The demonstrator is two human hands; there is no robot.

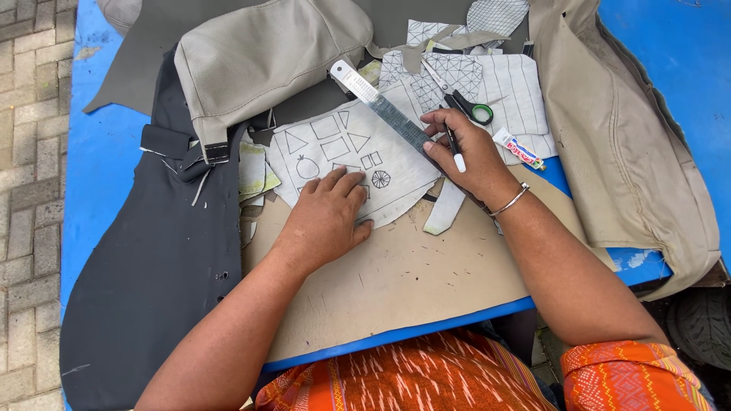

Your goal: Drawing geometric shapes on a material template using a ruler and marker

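A pale fabric piece (346, 148) with pen-drawn shapes (triangles, rectangles, circles) lies on a tan cardboard sheet (403, 274). My left hand (327, 217) presses flat on the lower part of this piece, fingers spread. My right hand (468, 152) holds a black pen with a white cap (454, 151) and rests on the end of a metal ruler (381, 103) that lies diagonally across the fabric's upper right edge.
Black-and-green scissors (464, 103) and a small glue tube (519, 149) lie on lined fabric scraps (510, 87) behind my right hand. A beige cushion cover (266, 53), dark grey fabric (152, 251) at left and tan upholstery (624, 152) at right cover the blue table (99, 175).
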